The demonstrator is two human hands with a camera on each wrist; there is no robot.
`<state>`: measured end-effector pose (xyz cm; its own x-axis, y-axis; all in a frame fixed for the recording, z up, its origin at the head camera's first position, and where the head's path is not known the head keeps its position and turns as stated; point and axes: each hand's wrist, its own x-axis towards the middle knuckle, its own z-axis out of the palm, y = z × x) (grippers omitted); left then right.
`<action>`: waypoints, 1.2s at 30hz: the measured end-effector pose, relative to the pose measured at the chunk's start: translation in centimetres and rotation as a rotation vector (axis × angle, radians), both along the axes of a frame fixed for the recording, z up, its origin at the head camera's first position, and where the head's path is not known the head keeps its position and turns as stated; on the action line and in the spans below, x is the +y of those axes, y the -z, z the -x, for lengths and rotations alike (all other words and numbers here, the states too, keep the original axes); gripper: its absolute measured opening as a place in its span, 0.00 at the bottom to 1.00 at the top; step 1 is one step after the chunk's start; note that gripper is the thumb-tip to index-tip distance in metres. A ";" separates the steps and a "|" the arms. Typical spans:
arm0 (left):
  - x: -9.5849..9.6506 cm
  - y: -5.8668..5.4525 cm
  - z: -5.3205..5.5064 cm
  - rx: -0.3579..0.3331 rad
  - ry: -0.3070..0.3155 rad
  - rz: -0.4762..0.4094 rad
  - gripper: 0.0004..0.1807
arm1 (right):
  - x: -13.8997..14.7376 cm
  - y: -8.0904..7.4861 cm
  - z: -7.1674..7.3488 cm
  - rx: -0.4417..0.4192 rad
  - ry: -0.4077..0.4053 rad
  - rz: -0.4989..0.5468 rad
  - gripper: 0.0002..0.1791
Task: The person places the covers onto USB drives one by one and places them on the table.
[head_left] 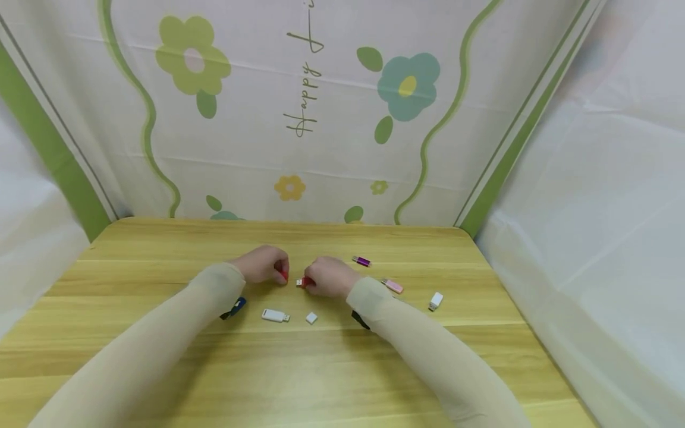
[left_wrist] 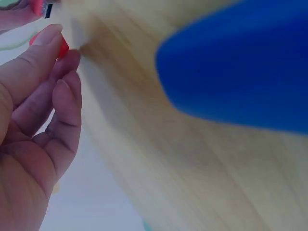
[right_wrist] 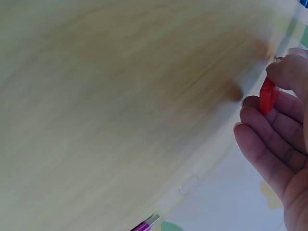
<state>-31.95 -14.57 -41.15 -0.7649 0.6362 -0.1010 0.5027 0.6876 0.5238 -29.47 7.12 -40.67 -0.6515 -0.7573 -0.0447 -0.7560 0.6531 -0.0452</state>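
Pinching a small red cap (head_left: 283, 275) at the fingertips of the left hand (head_left: 262, 264), thumb and forefinger curling round it, and gripping the red USB stick (head_left: 305, 282) in the right hand (head_left: 330, 277), metal plug pointing across the narrow gap toward the cap, probably so the two halves line up. Resting both hands low on the wooden table (head_left: 160, 368), likely for steadiness with such small smooth plastic pieces. Lying just behind the left wrist, a blue stick (head_left: 238, 305); nearer the body between the grips, a white stick (head_left: 275, 315) with its square white cap (head_left: 311, 318) apart; beyond and beside the right hand, a glossy purple stick (head_left: 361, 261), a pink one (head_left: 393, 286) and another white one (head_left: 436, 301), all flat and rectangular on pale grained wood
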 end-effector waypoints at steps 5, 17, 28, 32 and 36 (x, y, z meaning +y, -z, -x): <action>0.2 -0.9 -1.3 -0.035 -0.002 -0.066 0.06 | 1.3 -0.8 -1.0 -0.041 0.042 0.090 0.07; 0.7 -4.8 -8.8 -0.119 -0.069 -0.334 0.03 | 5.5 -3.9 -7.1 0.239 -0.125 0.338 0.01; 1.4 -6.1 -14.5 -0.088 -0.054 -0.494 0.05 | 6.9 -5.8 -12.6 0.400 -0.222 0.513 0.08; 1.9 -6.4 -15.8 -0.059 -0.040 -0.532 0.05 | 7.1 -6.1 -13.9 0.474 -0.243 0.517 0.10; 2.2 -6.7 -17.1 -0.016 -0.056 -0.550 0.06 | 7.2 -6.4 -14.8 0.517 -0.275 0.527 0.11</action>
<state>-14.87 -12.33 -34.44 -0.8000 0.5571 0.2227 0.4623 0.3358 0.8207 -14.72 14.36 -34.28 -0.2774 -0.7317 0.6227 -0.8969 0.4295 0.1051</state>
